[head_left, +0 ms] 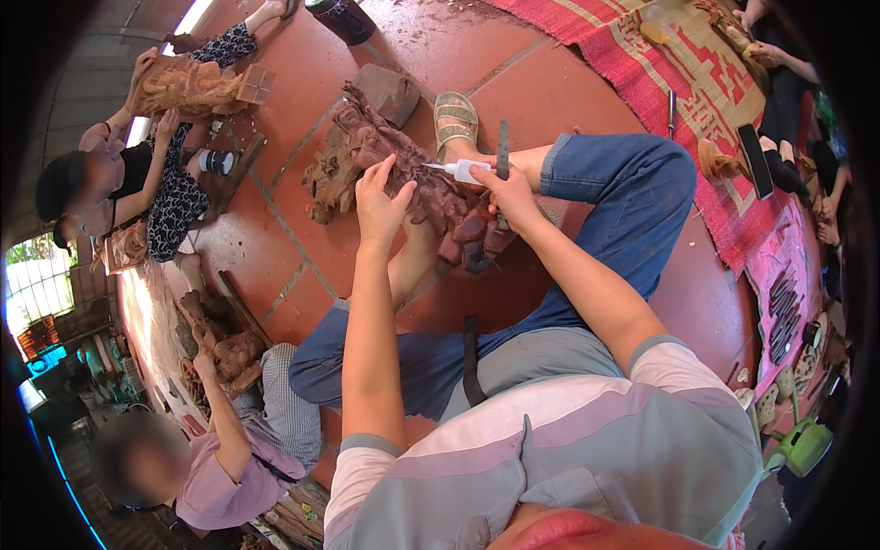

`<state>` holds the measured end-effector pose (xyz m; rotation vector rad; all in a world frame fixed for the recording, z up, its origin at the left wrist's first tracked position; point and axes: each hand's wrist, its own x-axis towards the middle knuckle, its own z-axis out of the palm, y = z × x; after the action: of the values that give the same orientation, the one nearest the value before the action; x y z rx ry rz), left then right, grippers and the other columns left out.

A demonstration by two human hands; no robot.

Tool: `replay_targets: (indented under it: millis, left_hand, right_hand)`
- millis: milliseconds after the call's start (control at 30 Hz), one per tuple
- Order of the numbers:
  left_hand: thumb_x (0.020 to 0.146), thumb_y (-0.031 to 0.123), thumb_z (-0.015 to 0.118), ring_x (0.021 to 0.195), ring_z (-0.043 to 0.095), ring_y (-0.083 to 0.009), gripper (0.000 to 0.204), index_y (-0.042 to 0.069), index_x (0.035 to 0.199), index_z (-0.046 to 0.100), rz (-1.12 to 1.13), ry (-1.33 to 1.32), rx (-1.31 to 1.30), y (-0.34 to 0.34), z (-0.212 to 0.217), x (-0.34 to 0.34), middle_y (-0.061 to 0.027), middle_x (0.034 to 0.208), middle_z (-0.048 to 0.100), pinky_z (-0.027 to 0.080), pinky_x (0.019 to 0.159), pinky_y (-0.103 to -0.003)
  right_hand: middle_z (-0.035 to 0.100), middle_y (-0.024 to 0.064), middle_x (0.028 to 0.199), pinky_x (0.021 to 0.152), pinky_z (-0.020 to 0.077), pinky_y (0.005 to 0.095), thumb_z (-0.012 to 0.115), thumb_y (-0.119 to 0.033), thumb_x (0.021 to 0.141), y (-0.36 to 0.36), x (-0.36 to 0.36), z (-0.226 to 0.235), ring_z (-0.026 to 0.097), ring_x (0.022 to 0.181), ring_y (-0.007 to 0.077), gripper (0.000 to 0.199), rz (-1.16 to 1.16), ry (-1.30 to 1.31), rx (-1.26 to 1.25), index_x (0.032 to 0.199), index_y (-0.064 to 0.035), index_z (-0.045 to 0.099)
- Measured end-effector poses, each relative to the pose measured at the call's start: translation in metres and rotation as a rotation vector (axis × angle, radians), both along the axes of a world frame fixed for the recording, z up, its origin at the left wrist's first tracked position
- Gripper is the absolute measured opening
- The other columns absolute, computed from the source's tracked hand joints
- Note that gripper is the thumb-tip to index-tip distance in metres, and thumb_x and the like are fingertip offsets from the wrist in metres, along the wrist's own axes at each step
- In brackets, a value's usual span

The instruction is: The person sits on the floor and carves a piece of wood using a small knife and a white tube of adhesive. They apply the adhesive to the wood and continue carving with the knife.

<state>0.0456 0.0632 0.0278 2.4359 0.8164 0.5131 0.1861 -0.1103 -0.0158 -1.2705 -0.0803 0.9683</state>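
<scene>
A dark reddish-brown wood carving (423, 174) with intricate relief lies slanted between my feet. My right hand (513, 197) grips a small white squeeze bottle (469, 171), its narrow tip pointing left at the carving's middle. A dark, narrow flat strip (503, 147), perhaps a file, runs past the same hand; whether the fingers hold it too, I cannot tell. My left hand (379, 197) is at the carving's near left side, thumb and fingers apart, with nothing visible in it. The fingertips are by the carved surface, but contact is unclear.
Behind the carving are a wooden block (386, 94) and a rough wood chunk (330, 179). Two people at left handle other carvings. At right, a red patterned mat (632, 101) bears a phone (754, 160), with more people beyond. A dark cylinder (341, 20) stands at the top.
</scene>
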Motion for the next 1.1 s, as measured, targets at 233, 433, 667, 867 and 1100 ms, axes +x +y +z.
replay_targets:
  millis: [233,433,667,867,1100]
  left_hand:
    - [0.071,0.017,0.076,0.108,0.053,-0.0274,0.055,0.01,0.123,0.059,0.001,-0.002,-0.007,-0.001,0.002,0.001,-0.0086,0.118,0.059,0.041,0.095,-0.037]
    - [0.071,0.017,0.076,0.109,0.053,-0.0274,0.055,0.01,0.122,0.06,0.007,0.004,-0.004,-0.001,0.002,0.001,-0.0086,0.118,0.059,0.041,0.095,-0.037]
    - [0.071,0.018,0.076,0.107,0.053,-0.0267,0.055,0.01,0.122,0.06,-0.003,0.009,0.004,0.0,0.002,0.001,-0.0077,0.117,0.059,0.042,0.094,-0.036]
    - [0.071,0.018,0.076,0.107,0.054,-0.0259,0.055,0.01,0.123,0.06,0.007,0.021,0.001,0.0,0.001,0.001,-0.0068,0.117,0.059,0.042,0.094,-0.036]
    - [0.071,0.018,0.076,0.108,0.053,-0.0259,0.055,0.01,0.123,0.06,0.008,0.027,0.001,0.0,0.002,0.001,-0.0072,0.117,0.059,0.042,0.095,-0.036]
  right_hand:
    - [0.064,0.0086,0.079,0.043,0.0434,0.0243,0.074,-0.036,0.076,0.003,-0.001,0.013,0.055,0.049,0.0115,0.051,0.017,-0.187,-0.197,0.108,0.0005,0.056]
    - [0.065,0.0115,0.077,0.061,0.049,0.034,0.074,-0.036,0.075,0.008,-0.002,0.027,0.062,0.065,0.0206,0.045,0.009,-0.504,-0.222,0.098,-0.0013,0.057]
    - [0.064,0.0219,0.077,0.065,0.0492,0.0394,0.075,-0.034,0.075,0.011,-0.001,0.049,0.065,0.075,0.0346,0.043,0.033,-0.776,-0.246,0.091,0.0002,0.055]
    - [0.064,0.0219,0.078,0.066,0.0491,0.0399,0.074,-0.034,0.076,0.01,0.0,0.046,0.065,0.075,0.035,0.042,0.033,-0.78,-0.236,0.091,0.0008,0.055]
    - [0.065,0.0199,0.078,0.066,0.049,0.039,0.075,-0.033,0.075,0.011,0.001,0.047,0.065,0.073,0.032,0.042,0.03,-0.752,-0.237,0.092,0.0005,0.056]
